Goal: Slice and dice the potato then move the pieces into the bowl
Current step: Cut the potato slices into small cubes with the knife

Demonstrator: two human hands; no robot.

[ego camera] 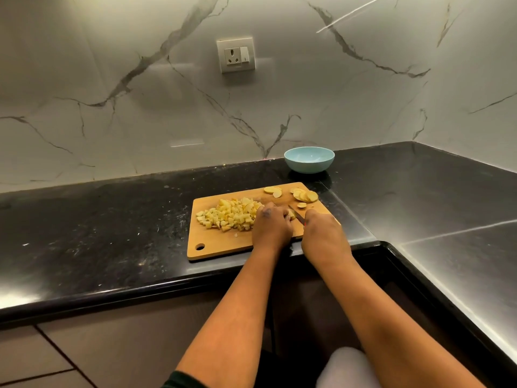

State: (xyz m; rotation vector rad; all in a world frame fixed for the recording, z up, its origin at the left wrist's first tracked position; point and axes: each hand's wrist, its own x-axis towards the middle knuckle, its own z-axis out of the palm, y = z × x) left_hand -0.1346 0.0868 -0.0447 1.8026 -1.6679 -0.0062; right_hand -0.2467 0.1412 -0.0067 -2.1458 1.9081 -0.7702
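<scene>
While the right hand (321,231) was clenched round the knife (296,214), blade angled down onto the cutting board (221,242), a potato piece (291,215) was pinned under the curled fingers (285,219) of the left hand (272,225). Diced potato (229,214) was piled left of the hands, slices (305,196) at the board's far right corner. The blue bowl (309,159) was seen on the black tabletop (112,219) just behind the board.

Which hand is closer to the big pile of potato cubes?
Left. The left hand touches the right edge of the pile; the right hand, holding the knife, is farther right.
</scene>
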